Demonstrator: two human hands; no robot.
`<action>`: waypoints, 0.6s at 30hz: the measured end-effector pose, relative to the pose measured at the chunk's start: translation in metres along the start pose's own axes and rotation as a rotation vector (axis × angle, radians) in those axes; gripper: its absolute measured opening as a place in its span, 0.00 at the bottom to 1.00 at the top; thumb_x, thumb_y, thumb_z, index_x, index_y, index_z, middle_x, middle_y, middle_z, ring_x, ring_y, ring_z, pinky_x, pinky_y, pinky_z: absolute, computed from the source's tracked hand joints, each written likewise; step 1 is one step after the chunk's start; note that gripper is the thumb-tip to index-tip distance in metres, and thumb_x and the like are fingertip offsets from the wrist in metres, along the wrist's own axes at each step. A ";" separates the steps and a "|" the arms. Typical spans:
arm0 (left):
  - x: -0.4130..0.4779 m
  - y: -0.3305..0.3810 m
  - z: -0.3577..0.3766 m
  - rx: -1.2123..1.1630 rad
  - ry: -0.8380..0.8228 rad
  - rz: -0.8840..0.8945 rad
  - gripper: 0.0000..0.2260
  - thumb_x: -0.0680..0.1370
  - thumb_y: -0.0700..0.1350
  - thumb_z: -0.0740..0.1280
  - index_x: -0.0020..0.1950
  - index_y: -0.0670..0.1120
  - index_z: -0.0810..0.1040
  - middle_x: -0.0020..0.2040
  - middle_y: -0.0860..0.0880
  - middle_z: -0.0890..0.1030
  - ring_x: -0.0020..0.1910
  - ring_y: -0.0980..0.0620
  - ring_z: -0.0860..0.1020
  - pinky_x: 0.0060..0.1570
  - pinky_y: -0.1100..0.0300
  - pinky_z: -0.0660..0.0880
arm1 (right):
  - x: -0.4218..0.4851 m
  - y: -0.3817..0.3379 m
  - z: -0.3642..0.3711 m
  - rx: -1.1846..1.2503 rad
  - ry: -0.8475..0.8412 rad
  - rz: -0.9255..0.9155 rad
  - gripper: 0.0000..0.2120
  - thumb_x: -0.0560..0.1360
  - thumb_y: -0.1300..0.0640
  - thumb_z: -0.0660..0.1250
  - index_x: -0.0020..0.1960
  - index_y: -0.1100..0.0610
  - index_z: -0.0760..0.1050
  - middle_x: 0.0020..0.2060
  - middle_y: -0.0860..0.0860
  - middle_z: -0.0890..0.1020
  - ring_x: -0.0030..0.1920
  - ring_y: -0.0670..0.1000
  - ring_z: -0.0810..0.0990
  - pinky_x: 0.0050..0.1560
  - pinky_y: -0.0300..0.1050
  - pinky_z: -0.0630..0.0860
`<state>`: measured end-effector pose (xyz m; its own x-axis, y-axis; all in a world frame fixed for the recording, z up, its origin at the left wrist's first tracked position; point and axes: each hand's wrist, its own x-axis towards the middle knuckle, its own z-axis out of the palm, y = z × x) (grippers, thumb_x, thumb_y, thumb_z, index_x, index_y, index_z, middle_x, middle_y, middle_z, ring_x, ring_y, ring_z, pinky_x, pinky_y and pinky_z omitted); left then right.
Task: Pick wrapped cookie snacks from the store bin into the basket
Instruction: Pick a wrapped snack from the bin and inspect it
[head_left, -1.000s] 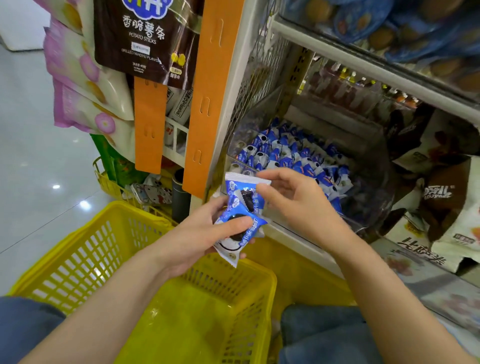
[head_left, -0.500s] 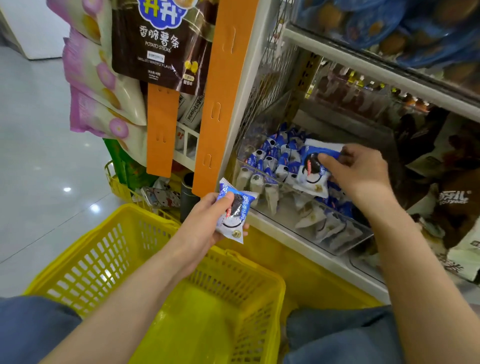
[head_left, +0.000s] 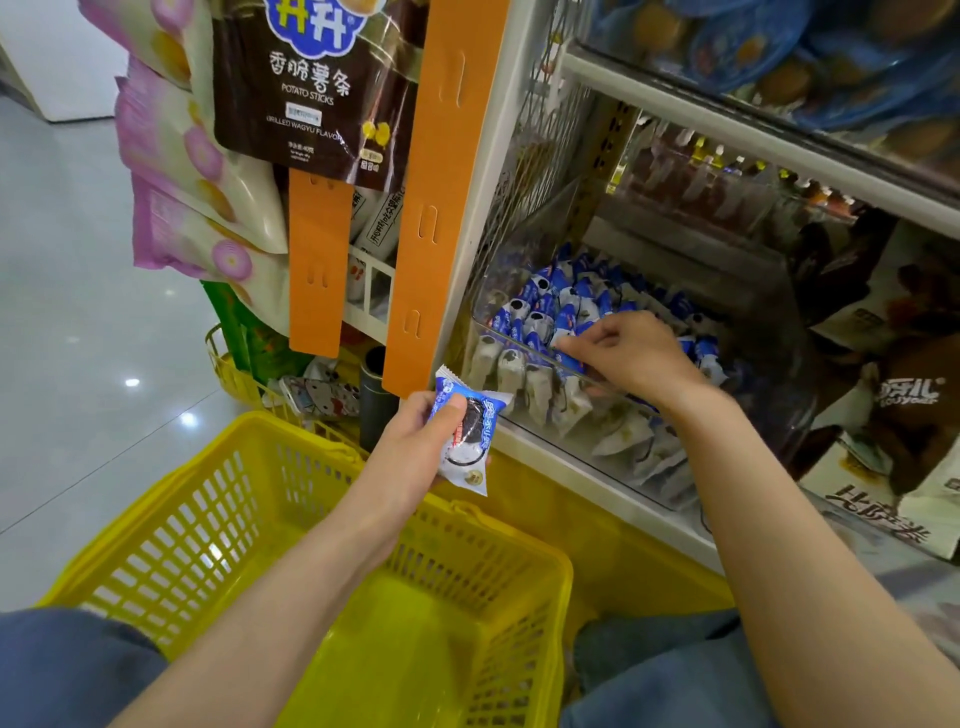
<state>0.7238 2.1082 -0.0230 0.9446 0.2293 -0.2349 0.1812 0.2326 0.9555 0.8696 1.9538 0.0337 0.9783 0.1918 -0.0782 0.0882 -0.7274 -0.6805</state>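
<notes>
blue-and-white wrapped cookie packet (head_left: 470, 436) is sitting clamped between the thumb and fingers of my left hand (head_left: 415, 452), hanging just above the far rim of the yellow basket (head_left: 208, 519). my right hand (head_left: 631, 358) is reaching into the clear bin (head_left: 769, 415), fingers curling down onto the heaped cookie snacks (head_left: 540, 312); i cannot tell whether it is gripping one.

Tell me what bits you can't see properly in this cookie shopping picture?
Head view:
- Right hand: fingertips buried among packets in the clear bin, so its grip is unclear.
- Cookie packet in left hand: print too small.
- Yellow basket: near end cut off by bottom edge, left forearm covers part.
- Top-shelf blue packs: blurred.
</notes>
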 end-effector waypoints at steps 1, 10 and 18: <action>0.000 -0.001 0.000 0.024 0.007 0.007 0.11 0.80 0.50 0.58 0.57 0.45 0.73 0.48 0.46 0.83 0.45 0.51 0.81 0.48 0.56 0.76 | 0.000 0.002 -0.001 0.039 -0.034 0.014 0.10 0.71 0.49 0.71 0.39 0.55 0.77 0.39 0.50 0.79 0.35 0.44 0.79 0.25 0.30 0.73; 0.000 -0.003 0.000 0.014 -0.051 0.011 0.12 0.81 0.48 0.58 0.63 0.50 0.70 0.56 0.50 0.80 0.51 0.59 0.79 0.41 0.70 0.74 | -0.032 -0.005 0.000 -0.117 0.365 -0.271 0.06 0.77 0.51 0.63 0.53 0.51 0.74 0.40 0.41 0.76 0.38 0.41 0.74 0.36 0.36 0.70; 0.000 -0.006 0.002 -0.051 -0.157 0.042 0.11 0.81 0.42 0.56 0.62 0.49 0.73 0.58 0.45 0.80 0.57 0.50 0.79 0.62 0.50 0.72 | -0.082 -0.013 0.042 -0.124 -0.005 -0.477 0.10 0.74 0.48 0.63 0.50 0.51 0.79 0.40 0.42 0.79 0.38 0.40 0.77 0.40 0.37 0.76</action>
<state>0.7235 2.1050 -0.0281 0.9829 0.0903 -0.1602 0.1301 0.2747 0.9527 0.7808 1.9751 0.0185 0.8226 0.5253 0.2177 0.5480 -0.6305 -0.5496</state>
